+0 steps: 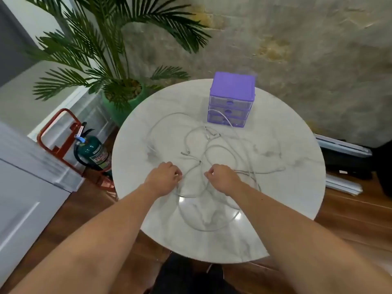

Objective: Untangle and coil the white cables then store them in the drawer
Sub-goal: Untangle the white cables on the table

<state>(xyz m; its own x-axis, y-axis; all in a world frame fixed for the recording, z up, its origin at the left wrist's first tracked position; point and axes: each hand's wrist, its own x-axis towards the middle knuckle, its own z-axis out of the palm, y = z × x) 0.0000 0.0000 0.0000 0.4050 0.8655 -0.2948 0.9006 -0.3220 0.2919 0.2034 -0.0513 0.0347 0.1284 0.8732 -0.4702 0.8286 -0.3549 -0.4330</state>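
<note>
Both hands are low over the round table (275, 209), side by side with a small gap between them. The left hand (164, 178) has its fingers curled in, and they look like they pinch a bit of the white cables (212, 149) at the fingertips. The right hand (220, 177) is curled too, and its finger and thumb seem to nip a strand that runs up and away from it. The picture is a little blurry there, so I cannot be sure how tight each pinch is.

Most of the cables lie ahead of the hands, farther out on the table. They spread in big, loose loops that cross over each other. One wide loop curves back under the right wrist and close to the person. One end trails off to the right of the right hand. Small plugs sit just past the fingertips, in the gap between the hands.

The cables are thin, round, bendy and smooth. The table is shiny with grey marble lines, so the cables are hard to pick out on it.

The purple drawer box (231, 100) stands far ahead, more to the right hand's side. It is square plastic with three see-through drawers, all closed. One cable end lies against its bottom drawer. I think the right hand is nearer to it.
</note>
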